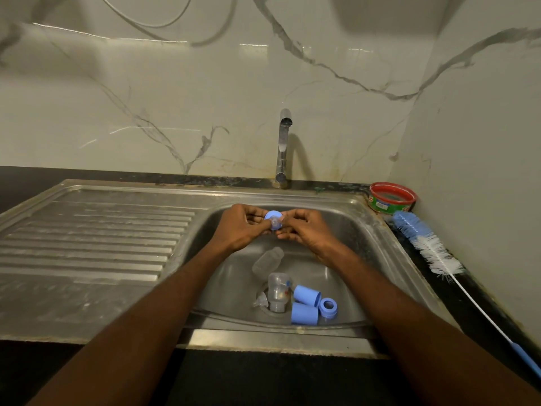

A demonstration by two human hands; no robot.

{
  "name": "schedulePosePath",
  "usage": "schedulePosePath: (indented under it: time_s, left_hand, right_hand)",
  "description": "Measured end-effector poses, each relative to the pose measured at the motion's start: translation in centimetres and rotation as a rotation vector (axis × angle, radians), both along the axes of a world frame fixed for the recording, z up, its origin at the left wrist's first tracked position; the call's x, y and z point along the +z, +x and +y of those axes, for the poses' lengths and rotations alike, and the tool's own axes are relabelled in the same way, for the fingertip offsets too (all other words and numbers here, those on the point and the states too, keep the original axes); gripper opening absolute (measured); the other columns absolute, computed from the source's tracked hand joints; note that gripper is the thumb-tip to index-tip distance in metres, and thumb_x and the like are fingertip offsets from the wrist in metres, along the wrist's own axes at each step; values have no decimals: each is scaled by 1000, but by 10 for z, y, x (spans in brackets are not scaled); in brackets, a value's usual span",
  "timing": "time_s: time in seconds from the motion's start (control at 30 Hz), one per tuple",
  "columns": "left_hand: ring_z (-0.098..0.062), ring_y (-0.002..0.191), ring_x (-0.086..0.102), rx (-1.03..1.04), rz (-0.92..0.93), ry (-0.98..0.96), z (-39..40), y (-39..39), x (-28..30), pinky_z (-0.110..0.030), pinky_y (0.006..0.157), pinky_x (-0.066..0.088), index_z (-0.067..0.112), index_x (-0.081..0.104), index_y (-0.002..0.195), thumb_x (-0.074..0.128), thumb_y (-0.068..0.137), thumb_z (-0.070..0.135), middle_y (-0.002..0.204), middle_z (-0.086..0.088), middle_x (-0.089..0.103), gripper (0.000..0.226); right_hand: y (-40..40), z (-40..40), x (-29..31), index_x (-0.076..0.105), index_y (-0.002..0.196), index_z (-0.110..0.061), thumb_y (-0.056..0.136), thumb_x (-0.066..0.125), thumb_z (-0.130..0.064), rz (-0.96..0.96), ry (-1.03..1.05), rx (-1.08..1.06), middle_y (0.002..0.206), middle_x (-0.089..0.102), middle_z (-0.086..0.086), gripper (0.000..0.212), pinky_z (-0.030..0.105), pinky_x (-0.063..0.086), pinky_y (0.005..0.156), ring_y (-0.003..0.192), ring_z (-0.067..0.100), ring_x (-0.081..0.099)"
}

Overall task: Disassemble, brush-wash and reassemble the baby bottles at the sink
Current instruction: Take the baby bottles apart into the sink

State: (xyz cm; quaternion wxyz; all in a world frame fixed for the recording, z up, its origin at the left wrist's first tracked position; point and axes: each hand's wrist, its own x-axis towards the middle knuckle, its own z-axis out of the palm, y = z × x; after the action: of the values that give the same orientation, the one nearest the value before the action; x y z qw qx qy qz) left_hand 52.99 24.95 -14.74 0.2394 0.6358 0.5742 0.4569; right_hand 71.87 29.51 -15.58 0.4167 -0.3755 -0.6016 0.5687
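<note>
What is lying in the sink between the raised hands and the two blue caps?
In the head view, two clear bottle bodies lie there in the sink, one behind the other; a clear teat lies beside the nearer one.

Wall (146, 98): glossy pale marble-look panels, grey veining, light reflections in streaks. Side wall (483, 142) meets it at the right rear corner. Brownish staining low on the wall near the tap (282, 148), a chrome upright spout at the counter's rear edge. Counter (23, 180): dark stone, showing at the left rear and along the right edge. Light dim, shadows across the upper wall.
</note>
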Motion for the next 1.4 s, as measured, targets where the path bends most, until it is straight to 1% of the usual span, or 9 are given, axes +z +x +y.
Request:
schedulePosePath:
  time_s: [0.13, 0.4, 0.5, 0.6, 0.83, 1.0, 1.1, 1.23, 1.4]
  left_hand:
    - [-8, 78, 75, 12, 12, 24, 0, -2, -1, -25, 75, 62, 14, 77, 108, 82, 79, 50, 86, 2, 78, 46]
    - [-1, 77, 72, 55, 47, 83, -3, 6, 0, -13, 70, 57, 13, 76, 109, 82, 83, 36, 89, 2, 77, 36]
    - [-2, 89, 73, -54, 19, 62, -7, 3, 5, -21, 83, 59, 13, 73, 120, 80, 85, 34, 101, 3, 77, 42]
    - [-4, 98, 72, -185, 33, 61, -8, 2, 8, -20, 89, 56, 13, 71, 126, 75, 90, 19, 108, 5, 76, 36]
    - [-4, 90, 72, -105, 129, 99, -4, 10, -2, -25, 87, 59, 17, 73, 120, 81, 85, 33, 101, 6, 77, 40]
    - [-7, 79, 72, -9, 153, 132, -1, 11, -6, -18, 74, 57, 16, 75, 107, 83, 80, 37, 88, 6, 77, 35]
    - [-8, 73, 71, 46, 197, 152, 1, 16, -9, -15, 69, 57, 15, 75, 99, 85, 80, 37, 82, 4, 76, 31]
    - [-7, 71, 69, 103, 208, 193, 1, 23, -12, -10, 67, 52, 13, 74, 98, 85, 79, 35, 82, 3, 75, 31]
    - [-4, 73, 68, 102, 221, 242, 0, 27, -12, -12, 70, 51, 12, 74, 102, 83, 78, 34, 87, 2, 75, 33]
  right_hand:
    - [-1, -5, 3, 70, 111, -3, 88, 77, -19, -21, 46, 9, 97, 76, 15, 28, 33, 61, 82, 91, 28, 75]
    - [-2, -9, 6, 71, 102, -9, 88, 77, -19, -81, 129, -16, 85, 77, 11, 19, 31, 60, 77, 76, 20, 72]
    - [0, -8, 8, 72, 101, -9, 83, 82, -22, -139, 146, -64, 82, 77, 10, 25, 31, 61, 76, 73, 20, 73]
    - [0, -4, 3, 72, 95, -9, 85, 78, -17, -219, 178, -173, 75, 76, 8, 14, 38, 62, 76, 68, 20, 73]
    - [0, -5, 2, 71, 94, -9, 87, 76, -15, -256, 151, -249, 70, 75, 6, 10, 27, 56, 63, 61, 15, 71]
    - [-5, -8, 1, 72, 96, -12, 86, 77, -11, -210, 106, -225, 78, 77, 5, 11, 26, 56, 67, 68, 12, 73]
    - [-6, -8, 1, 71, 104, -14, 90, 74, -11, -292, 195, -215, 87, 77, 1, 15, 17, 54, 64, 72, 4, 72]
    - [-5, -7, 6, 72, 118, -14, 92, 68, -12, -475, 370, -181, 102, 76, 1, 26, 25, 57, 82, 92, 11, 71]
    - [-1, -4, 9, 66, 130, -11, 96, 61, -9, -552, 503, -108, 119, 72, 7, 34, 24, 47, 88, 108, 18, 66]
